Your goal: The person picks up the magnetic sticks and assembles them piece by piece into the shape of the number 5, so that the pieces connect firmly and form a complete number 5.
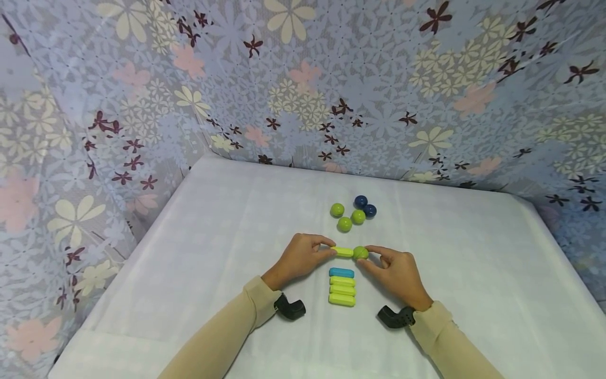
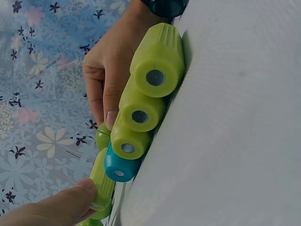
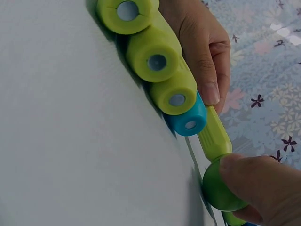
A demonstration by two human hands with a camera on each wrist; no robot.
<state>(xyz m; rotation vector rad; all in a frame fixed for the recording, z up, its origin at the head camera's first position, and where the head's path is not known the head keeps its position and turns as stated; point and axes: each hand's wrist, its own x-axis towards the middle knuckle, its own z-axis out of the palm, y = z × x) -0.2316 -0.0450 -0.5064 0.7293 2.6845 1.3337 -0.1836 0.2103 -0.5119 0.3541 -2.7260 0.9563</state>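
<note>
My left hand (image 1: 302, 256) pinches a yellow-green magnetic rod (image 1: 343, 252) by its left end, between thumb and fingers. Against the rod's other end sits a green ball (image 1: 361, 252), which my right hand (image 1: 396, 271) pinches between thumb and fingers. In the right wrist view the ball (image 3: 221, 188) meets the rod (image 3: 215, 134) end-on. Just nearer than the hands lies a row of loose rods, side by side: one blue rod (image 1: 342, 272), then several yellow-green rods (image 1: 342, 290). Their round grey end inserts show in both wrist views.
Beyond the hands lie three green balls (image 1: 344, 224) and two dark blue balls (image 1: 361, 201) in a loose group. A white cloth covers the table (image 1: 227, 210). Floral fabric (image 1: 303, 95) hangs behind it and along the left. Each wrist wears a black camera mount (image 1: 290, 308).
</note>
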